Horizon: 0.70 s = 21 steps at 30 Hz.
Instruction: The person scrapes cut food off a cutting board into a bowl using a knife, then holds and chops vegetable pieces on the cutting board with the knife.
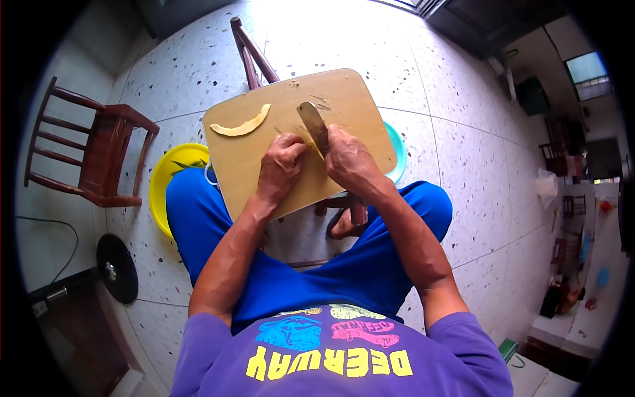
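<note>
My right hand [350,155] grips a kitchen knife [312,126], its broad dark blade pointing away from me above a tan board [238,162]. Close by on the left, my left hand [282,162] is closed, fingers curled near the blade. A bit of something yellowish shows at its fingertips, too small to name. A pale yellow curved slice [241,124], like a piece of melon or squash, lies at the board's far left. Small scraps and cut marks show on the board around the knife.
A yellow basin [159,188] with green pieces in it stands left of the board, and a turquoise basin [397,149] sits partly under its right edge. Wooden chairs, including one [106,145] at left, and a black disc [117,268] are on the speckled floor.
</note>
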Available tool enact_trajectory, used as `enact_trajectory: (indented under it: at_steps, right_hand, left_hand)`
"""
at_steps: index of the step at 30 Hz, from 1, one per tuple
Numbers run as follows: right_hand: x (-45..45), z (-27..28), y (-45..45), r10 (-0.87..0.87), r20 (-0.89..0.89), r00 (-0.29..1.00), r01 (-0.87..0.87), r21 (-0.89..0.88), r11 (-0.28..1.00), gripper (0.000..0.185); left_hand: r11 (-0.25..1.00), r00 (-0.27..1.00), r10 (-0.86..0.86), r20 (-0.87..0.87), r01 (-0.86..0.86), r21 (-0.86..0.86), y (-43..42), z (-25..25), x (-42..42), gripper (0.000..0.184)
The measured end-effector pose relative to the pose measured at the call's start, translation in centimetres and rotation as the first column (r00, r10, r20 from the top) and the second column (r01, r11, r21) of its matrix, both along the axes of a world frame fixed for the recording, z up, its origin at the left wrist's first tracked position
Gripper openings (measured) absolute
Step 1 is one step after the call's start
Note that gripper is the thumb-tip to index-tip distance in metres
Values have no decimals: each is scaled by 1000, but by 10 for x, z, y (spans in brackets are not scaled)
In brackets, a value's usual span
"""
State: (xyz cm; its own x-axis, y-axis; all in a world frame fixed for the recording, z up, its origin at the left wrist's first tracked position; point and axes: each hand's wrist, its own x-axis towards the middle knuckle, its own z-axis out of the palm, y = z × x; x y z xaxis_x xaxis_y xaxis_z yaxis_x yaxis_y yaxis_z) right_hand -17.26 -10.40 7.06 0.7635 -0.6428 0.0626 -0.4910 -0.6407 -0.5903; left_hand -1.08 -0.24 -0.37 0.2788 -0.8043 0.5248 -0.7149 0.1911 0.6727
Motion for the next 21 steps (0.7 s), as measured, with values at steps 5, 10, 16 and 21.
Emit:
enact_trajectory:
  at_steps: [5, 10, 16, 21]
  right_hand:
    - [21, -3, -2, -78, -58, 995, 77, -23, 997, 18]
    - [21, 10, -15, -139, -48, 989, 144, 119, 983, 18]
    - [2, -3, -2, -68, 37, 997, 66, 64, 996, 17]
    - [2, 4, 2, -31, -12, 999, 32, 29, 999, 18]
  left_hand:
    - [1000, 1000, -6, 9, 6, 8, 0, 2, 0, 18]
    - [1000, 999, -8, 37, 8, -9, 1, 6, 1, 15]
    - [999, 1000, 20, -17, -20, 31, 2, 6, -2, 9]
    - [1000, 1000, 2, -8, -2, -1, 0, 3, 1, 11]
